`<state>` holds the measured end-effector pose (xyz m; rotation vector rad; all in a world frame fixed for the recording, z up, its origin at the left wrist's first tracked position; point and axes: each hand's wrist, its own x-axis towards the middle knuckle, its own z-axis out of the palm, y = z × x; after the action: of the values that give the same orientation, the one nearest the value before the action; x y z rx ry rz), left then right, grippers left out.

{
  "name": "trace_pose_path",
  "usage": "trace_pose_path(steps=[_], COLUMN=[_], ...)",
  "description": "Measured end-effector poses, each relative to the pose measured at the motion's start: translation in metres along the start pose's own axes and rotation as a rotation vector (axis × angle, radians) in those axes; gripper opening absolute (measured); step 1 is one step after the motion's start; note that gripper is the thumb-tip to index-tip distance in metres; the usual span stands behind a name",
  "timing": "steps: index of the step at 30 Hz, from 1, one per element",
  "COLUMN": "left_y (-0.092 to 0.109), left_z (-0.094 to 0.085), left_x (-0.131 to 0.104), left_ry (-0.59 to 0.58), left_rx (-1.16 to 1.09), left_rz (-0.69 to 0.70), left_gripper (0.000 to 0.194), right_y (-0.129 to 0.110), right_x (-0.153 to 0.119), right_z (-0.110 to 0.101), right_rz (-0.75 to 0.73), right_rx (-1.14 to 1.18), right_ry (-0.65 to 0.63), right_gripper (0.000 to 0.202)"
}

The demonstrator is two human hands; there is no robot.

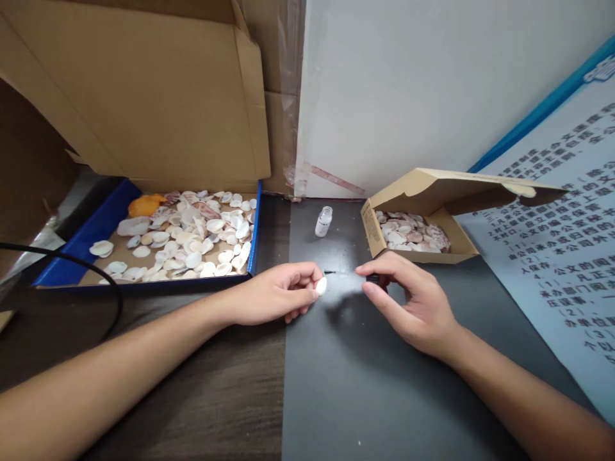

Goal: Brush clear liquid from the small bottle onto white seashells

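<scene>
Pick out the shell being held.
The small white shell pinched by the left hand; the other visible shells lie in the blue box and the brown box.

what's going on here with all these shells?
A person's left hand holds a small white shell by its edge. The right hand is nearby, thumb and forefinger apart; something dark shows at its fingers, unclear what. A small bottle stands beyond them, between an open blue-sided box and a smaller open carton, both holding shells.
</scene>
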<state>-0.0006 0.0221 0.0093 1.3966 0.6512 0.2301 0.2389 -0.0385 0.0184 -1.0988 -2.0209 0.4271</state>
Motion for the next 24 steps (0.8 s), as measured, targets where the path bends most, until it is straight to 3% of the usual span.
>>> trace_pose_path(steps=[3, 8, 13, 16, 24], left_y=[0.0003, -0.0002, -0.0002, 0.0004, -0.0018], left_z=[0.0002, -0.0001, 0.0006, 0.0003, -0.0046], left_x=[0.0001, 0.0000, 0.0000, 0.0004, 0.0024], left_ry=[0.006, 0.008, 0.019, 0.016, 0.043], left_rx=[0.000, 0.018, 0.021, 0.009, -0.227], left_rz=[-0.005, 0.010, 0.007, 0.012, 0.034], left_gripper=[0.023, 0.023, 0.025, 0.025, 0.026], right_y=[-0.0003, -0.0004, -0.0017, -0.0016, -0.0042], right_x=[-0.0001, -0.0027, -0.0031, -0.0026, -0.0029], right_z=[-0.0001, 0.0005, 0.0002, -0.0001, 0.0012], right_rz=[-0.073, 0.095, 0.017, 0.048, 0.026], right_rx=[0.031, -0.063, -0.026, -0.073, -0.078], right_ry=[-0.048, 0.027, -0.019, 0.014, 0.006], right_gripper=[0.017, 0.017, 0.017, 0.018, 0.018])
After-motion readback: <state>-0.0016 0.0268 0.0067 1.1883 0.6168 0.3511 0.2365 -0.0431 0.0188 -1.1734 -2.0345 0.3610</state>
